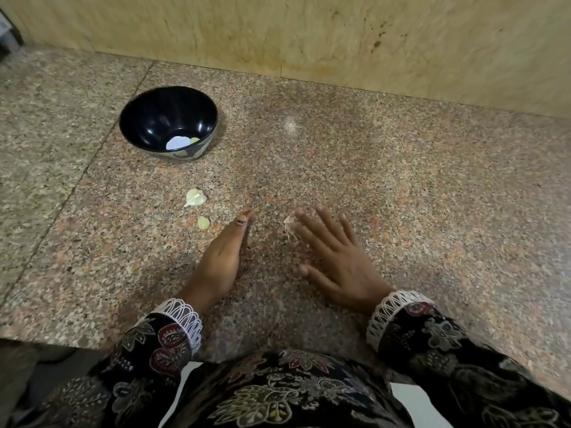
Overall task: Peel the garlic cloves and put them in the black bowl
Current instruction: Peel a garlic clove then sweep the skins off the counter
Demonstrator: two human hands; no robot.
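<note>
The black bowl (pixel 168 123) stands at the back left of the granite counter, with one pale peeled clove (pixel 194 140) inside near its right wall. An unpeeled garlic clove (pixel 195 198) lies on the counter in front of the bowl. A small peeled clove (pixel 203 223) lies just below it, left of my left hand (pixel 221 264). That hand stands on its edge, fingers straight, holding nothing. My right hand (pixel 335 257) lies flat with spread fingers. Its forefinger tip touches a scrap of garlic skin (pixel 289 225).
A beige stone wall (pixel 309 35) runs along the back of the counter. The counter's front edge (pixel 61 341) is near my body at the bottom left. Patterned dark sleeves with white lace cuffs cover both wrists.
</note>
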